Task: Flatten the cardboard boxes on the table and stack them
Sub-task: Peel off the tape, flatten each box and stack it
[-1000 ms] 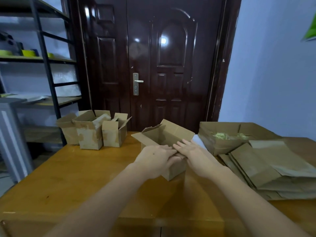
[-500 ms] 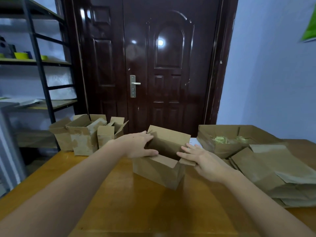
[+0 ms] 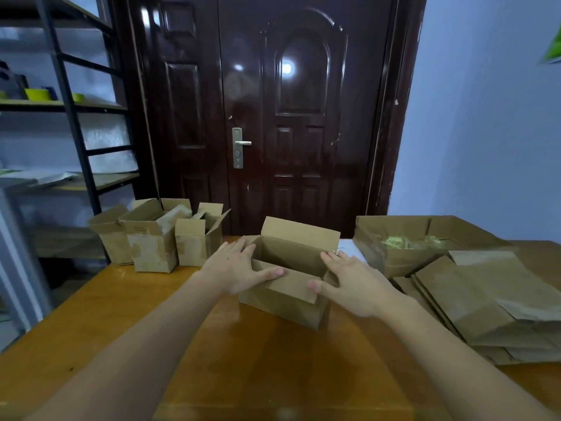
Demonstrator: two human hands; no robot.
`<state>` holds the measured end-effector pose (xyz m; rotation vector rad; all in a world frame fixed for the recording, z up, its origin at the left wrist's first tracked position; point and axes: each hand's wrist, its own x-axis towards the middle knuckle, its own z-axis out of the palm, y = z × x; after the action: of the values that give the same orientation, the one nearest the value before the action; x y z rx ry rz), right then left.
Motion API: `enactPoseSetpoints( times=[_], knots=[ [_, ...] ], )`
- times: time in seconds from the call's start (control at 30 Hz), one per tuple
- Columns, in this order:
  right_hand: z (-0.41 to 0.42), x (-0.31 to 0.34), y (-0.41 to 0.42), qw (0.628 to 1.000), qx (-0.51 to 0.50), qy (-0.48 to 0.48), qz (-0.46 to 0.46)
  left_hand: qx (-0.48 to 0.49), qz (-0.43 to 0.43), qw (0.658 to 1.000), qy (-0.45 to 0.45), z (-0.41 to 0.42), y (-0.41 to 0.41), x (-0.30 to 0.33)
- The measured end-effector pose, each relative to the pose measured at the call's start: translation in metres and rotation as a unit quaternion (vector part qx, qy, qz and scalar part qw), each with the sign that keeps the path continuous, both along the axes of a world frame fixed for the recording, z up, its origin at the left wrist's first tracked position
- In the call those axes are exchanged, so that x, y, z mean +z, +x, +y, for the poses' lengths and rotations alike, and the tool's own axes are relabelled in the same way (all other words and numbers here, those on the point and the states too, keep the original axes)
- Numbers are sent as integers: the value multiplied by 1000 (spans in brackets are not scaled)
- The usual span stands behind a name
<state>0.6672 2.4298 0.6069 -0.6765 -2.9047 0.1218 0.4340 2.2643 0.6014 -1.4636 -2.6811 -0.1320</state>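
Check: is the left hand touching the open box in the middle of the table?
Touching. The head view shows the left hand against the open box's left end, thumb lying on the near flap.

- Open cardboard box (image 3: 285,302): plain tan-brown.
- Three small boxes (image 3: 158,241): same tan, with pale worn patches.
- Stack of flattened boxes (image 3: 485,302): dull brown.
- Table (image 3: 121,323): glossy orange-brown wood.
- Door (image 3: 273,110): shiny dark reddish brown, silver handle (image 3: 239,147).
- Wall (image 3: 491,123): pale blue.
- Shelf frame (image 3: 73,117): black.

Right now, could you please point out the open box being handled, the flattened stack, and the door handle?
open box (image 3: 282,308): head view, near side wall.
flattened stack (image 3: 473,302): head view, top sheet.
door handle (image 3: 243,143): head view, lever.
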Motion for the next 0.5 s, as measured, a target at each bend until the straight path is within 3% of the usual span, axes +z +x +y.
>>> enactPoseSetpoints(
  times=[0.17, 0.33, 0.5],
  knots=[
    [8, -12, -3, 1000, -16, -14, -10, 20, -15, 998, 62, -7, 19, -12],
    [25, -15, 5, 987, -1, -153, 44, 17, 13, 994, 104, -14, 33, -27],
    [35, -15, 13, 973, 14, -215, 77, 15, 24, 985, 172, -22, 36, -39]
  ],
)
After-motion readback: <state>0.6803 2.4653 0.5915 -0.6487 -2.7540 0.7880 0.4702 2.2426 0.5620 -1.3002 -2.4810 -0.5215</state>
